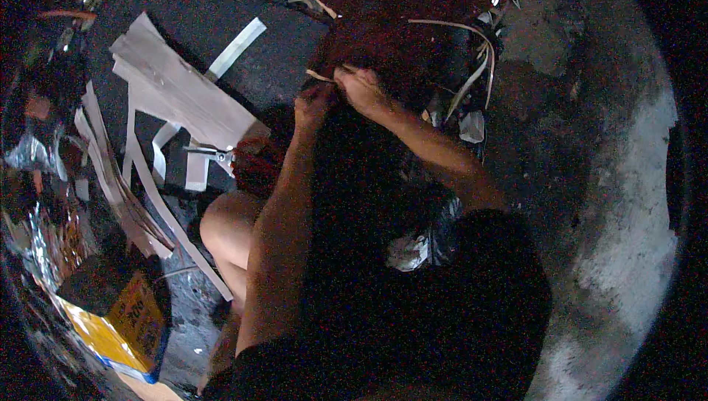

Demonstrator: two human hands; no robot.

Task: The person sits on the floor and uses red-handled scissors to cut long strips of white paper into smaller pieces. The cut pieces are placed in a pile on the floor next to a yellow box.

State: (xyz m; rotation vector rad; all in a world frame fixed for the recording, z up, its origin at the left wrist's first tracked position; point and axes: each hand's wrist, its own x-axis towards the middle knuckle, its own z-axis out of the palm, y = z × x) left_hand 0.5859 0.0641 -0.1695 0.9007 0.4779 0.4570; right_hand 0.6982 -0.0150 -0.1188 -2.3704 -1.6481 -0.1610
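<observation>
My left hand (pixel 313 104) and my right hand (pixel 360 91) meet at the near edge of a dark red surface (pixel 391 2). A thin pale strip (pixel 318 75) juts out to the left from the fingers of my right hand, which are closed on it. The fingers of my left hand are bent together just below the strip, in shadow. What they grip is hidden. Left of my left forearm lies a pair of scissors (pixel 215 154) with its blades over pale strips and dark red at its handle side.
A stack of pale flat strips (pixel 184 87) lies on a dark board (pixel 280 39). More long strips (pixel 110 165) lie at the left. A yellow box (pixel 136 320) stands at the lower left. Curved strips (pixel 483 54) and a crumpled pale scrap (pixel 472 126) lie right of the red surface.
</observation>
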